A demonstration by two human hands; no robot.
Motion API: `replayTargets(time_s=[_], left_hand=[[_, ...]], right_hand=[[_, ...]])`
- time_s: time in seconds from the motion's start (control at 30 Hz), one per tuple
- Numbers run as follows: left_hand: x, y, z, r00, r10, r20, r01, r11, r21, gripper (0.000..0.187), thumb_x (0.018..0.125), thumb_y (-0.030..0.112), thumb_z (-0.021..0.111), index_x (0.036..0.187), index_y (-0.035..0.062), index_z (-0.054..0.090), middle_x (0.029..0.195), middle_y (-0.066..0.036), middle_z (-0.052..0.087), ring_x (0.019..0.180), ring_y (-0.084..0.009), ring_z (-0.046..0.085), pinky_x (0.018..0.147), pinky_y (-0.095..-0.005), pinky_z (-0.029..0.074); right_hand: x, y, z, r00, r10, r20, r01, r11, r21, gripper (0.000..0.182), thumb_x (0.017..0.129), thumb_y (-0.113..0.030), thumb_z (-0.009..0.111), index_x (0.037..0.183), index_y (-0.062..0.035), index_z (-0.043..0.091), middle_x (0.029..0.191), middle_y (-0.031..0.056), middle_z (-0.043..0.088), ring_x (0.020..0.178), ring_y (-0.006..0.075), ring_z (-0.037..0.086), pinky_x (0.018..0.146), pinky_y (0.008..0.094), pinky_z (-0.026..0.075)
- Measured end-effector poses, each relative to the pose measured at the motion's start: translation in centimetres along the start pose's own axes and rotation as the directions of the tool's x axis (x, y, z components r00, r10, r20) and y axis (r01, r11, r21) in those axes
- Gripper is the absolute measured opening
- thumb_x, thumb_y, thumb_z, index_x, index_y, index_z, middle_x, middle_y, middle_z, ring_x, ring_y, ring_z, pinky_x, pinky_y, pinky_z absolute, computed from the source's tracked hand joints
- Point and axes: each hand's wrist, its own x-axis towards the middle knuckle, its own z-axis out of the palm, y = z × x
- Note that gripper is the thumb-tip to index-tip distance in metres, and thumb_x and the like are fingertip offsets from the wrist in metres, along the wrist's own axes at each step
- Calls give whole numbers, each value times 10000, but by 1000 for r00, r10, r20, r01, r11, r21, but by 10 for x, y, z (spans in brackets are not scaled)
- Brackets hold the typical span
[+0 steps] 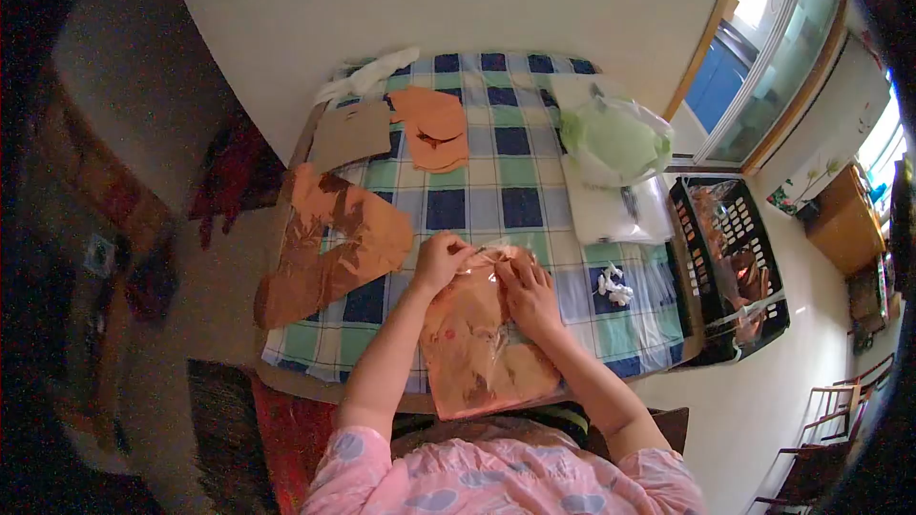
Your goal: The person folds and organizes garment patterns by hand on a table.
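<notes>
An orange sheet-like piece in a shiny clear plastic bag (477, 348) lies in front of me, its lower end reaching over the near edge of the table. At the bag's top left corner, my left hand (441, 265) is closed, pinching the plastic edge. My right hand (530, 298) has its fingers curled down on the top right part of the same bag, gripping the plastic; its fingertips are partly hidden. Left of it lies another orange piece under shiny plastic (348, 229). Farther back is a flat orange piece (439, 129) with a dark curved mark.
A checked cloth (523, 208) covers the table. Brown cardboard (353, 133) and white material (372, 74) lie at the back left. On the right are a pale green plastic bag (615, 141), stacked clear bags (620, 215), crumpled white bits (615, 286) and a black crate (730, 257) beside the table.
</notes>
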Motion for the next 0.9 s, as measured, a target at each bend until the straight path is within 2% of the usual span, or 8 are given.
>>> replayTargets(time_s=[0.2, 0.3, 0.4, 0.5, 0.6, 0.73, 0.83, 0.9], left_hand=[[5, -5, 13, 988, 89, -124, -101, 990, -94, 152, 750, 157, 706, 752, 15, 653, 771, -111, 600, 720, -246, 604, 632, -351, 476], [14, 10, 26, 949, 257, -184, -246, 966, 83, 154, 754, 164, 686, 731, 22, 629, 810, -132, 614, 750, -307, 612, 660, -392, 490], [15, 56, 41, 997, -34, -65, 52, 954, 296, 163, 754, 192, 667, 725, 43, 609, 830, -159, 630, 776, -358, 615, 684, -426, 497], [22, 77, 32, 991, -45, 129, -21, 883, 468, 196, 746, 231, 657, 748, 45, 597, 828, -173, 634, 788, -357, 627, 676, -438, 498], [29, 33, 49, 998, -54, 36, 44, 968, 248, 209, 742, 243, 651, 760, 37, 620, 744, -166, 640, 735, -340, 641, 639, -421, 505], [15, 33, 23, 987, -89, 131, 100, 992, -83, 211, 757, 228, 636, 824, 36, 691, 613, -175, 621, 613, -333, 634, 587, -382, 504], [2, 65, 1, 899, -267, 349, 364, 896, -254, 189, 817, 182, 630, 898, 21, 687, 721, -101, 670, 688, -197, 652, 676, -322, 510], [-3, 51, 2, 972, -57, 226, 115, 961, -251, 216, 839, 188, 610, 971, 28, 668, 816, -118, 667, 818, -230, 643, 762, -333, 493]], right_hand=[[2, -3, -3, 999, -17, -29, 17, 1000, -5, 427, 834, -203, 533, 1257, -162, 498, 1241, 120, 494, 1199, 363, 428, 985, 478, 349], [1, 0, -2, 999, -32, -22, 31, 999, -20, 442, 823, -215, 552, 1257, -153, 501, 1235, 123, 497, 1182, 360, 439, 973, 478, 358], [2, -7, -7, 999, 12, -32, -11, 1000, 27, 454, 777, -108, 542, 1229, -145, 552, 1209, 105, 509, 1172, 339, 438, 983, 463, 336], [1, -4, -6, 1000, 21, 10, -21, 998, 52, 399, 792, -135, 559, 1191, -125, 570, 1209, 113, 515, 1172, 345, 436, 980, 455, 344], [1, 4, 3, 997, 17, -80, -5, 989, 150, 349, 804, -164, 587, 1149, -110, 578, 1163, 139, 540, 1113, 370, 472, 932, 456, 389], [23, -8, -14, 993, 50, -103, -12, 942, 334, 209, 831, -202, 606, 990, -69, 578, 981, 174, 597, 956, 387, 538, 825, 475, 436], [37, -22, -12, 988, 83, -130, -73, 994, 81, 193, 848, -231, 596, 925, -60, 550, 899, 173, 614, 884, 387, 571, 761, 480, 444], [40, -20, 2, 972, 231, -40, -207, 927, 314, 199, 878, -243, 552, 889, -49, 507, 806, 210, 602, 760, 395, 588, 652, 487, 438]])
